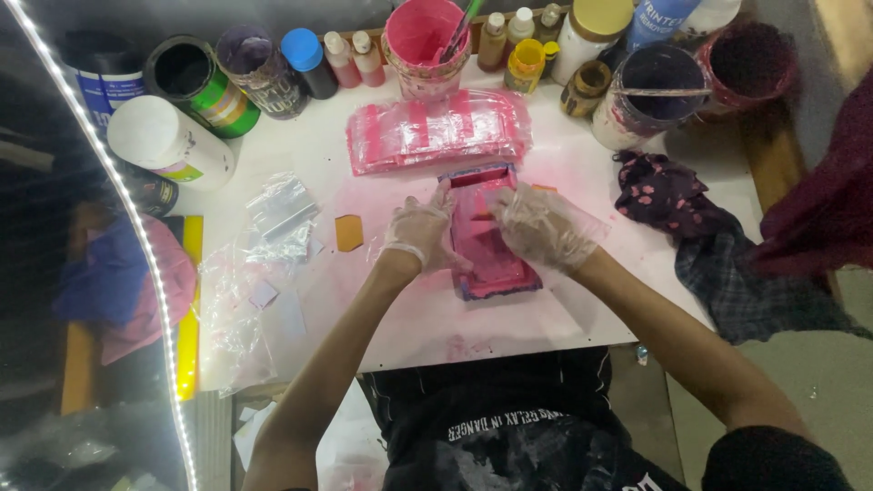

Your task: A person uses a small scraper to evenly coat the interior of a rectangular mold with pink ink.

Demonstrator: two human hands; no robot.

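Both gloved hands, left (420,232) and right (538,227), clamp the pink frame (486,238); beyond it lie pink-striped packets (438,130).

— Where do the hands sit?

— The gloved left hand (420,232) rests on the left edge of the pink rectangular printing frame (486,238); the gloved right hand (543,227) lies on its right side. The frame lies on the white table (509,318).

— And behind it?

— A stack of pink-stained plastic sleeves (438,132), then a row of bottles and jars, with the pink plastic bucket (426,45) in the middle.

— To the sides?

— Left of the frame, a small orange card (348,233) and crumpled clear plastic wrap (280,218); right, a dark patterned cloth (668,195) at the table's edge.
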